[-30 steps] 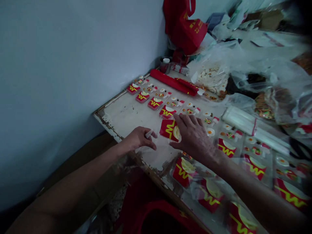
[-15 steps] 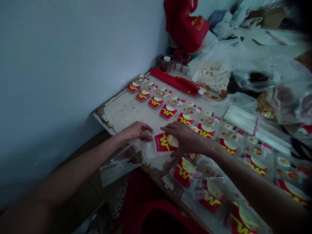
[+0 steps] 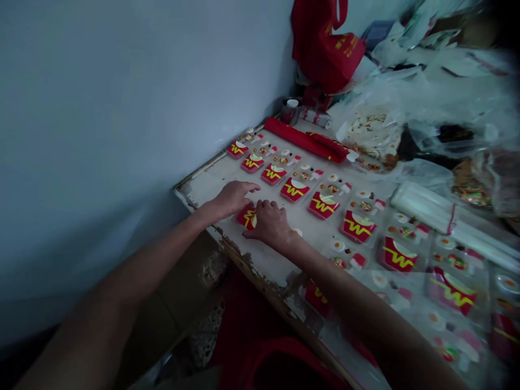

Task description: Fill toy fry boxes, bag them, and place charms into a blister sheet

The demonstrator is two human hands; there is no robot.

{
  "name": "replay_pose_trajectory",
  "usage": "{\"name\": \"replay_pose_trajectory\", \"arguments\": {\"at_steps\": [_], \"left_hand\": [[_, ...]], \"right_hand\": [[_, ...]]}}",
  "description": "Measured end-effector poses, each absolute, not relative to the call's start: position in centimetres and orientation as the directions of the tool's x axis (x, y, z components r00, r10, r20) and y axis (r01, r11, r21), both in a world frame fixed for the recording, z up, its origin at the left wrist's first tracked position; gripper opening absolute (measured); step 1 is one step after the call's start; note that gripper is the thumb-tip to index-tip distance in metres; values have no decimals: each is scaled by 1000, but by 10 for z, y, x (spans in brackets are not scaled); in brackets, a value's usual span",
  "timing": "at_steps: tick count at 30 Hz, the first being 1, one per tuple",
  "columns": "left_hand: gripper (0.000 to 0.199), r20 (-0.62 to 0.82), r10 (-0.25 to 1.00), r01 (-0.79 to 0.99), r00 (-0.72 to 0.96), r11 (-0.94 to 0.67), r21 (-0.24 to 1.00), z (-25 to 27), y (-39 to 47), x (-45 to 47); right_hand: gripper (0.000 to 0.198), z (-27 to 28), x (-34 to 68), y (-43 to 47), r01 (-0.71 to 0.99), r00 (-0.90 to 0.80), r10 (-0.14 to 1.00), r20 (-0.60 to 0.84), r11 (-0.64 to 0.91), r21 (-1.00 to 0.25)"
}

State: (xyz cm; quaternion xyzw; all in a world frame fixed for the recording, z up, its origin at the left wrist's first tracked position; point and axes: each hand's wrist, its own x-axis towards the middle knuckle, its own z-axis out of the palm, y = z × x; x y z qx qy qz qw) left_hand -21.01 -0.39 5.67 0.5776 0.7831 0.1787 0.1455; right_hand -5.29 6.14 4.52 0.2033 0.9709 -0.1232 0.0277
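My right hand is curled over a clear packet holding a red fries-carton piece with a yellow zigzag, low at the table's near left part. Its thumb and fingers sit around the packet's right side and hide much of it. At the packet's far left edge is my left hand, index finger stretched out and thumb apart. Similar clear packets, each with a red carton, an egg and other small food pieces, lie in a row beyond my hands. Another red carton packet is partly covered by my right forearm.
A worn-edged white table meets the wall. Behind the row lie a red roll and a bundle of clear sleeves. Plastic bags of small pieces, a dark cup and a red bag stand farther back.
Both hands have moved the packet left and away from me, down toward the table. My left hand's fingers have opened from the clear plastic. The view has shifted slightly left.
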Motion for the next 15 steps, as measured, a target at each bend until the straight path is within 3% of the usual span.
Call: {"name": "replay_pose_trajectory", "arguments": {"at_steps": [2,4,6,8,11,15], "left_hand": [[38,201,896,896,-397,330,298,46,-31,-194],[37,267,858,892,-439,381,243,36,-57,-176],[46,244,859,886,-450,396,240,29,-73,-158],[50,197,860,874,-470,423,238,23,-77,-145],[37,109,844,845,-525,501,188,20,-67,-139],[23,-32,870,868,-492,493,56,29,-50,-141]], "right_hand": [[100,42,-46,59,405,-914,391,-109,896,-181],[115,44,-27,59,395,-918,382,-109,908,-138],[112,48,-5,61,408,-909,395,-130,909,-91],[95,50,14,64,438,-890,424,-166,897,-61],[79,46,26,67,477,-871,454,-187,873,-103],[81,37,23,66,507,-860,485,-159,848,-152]]}}
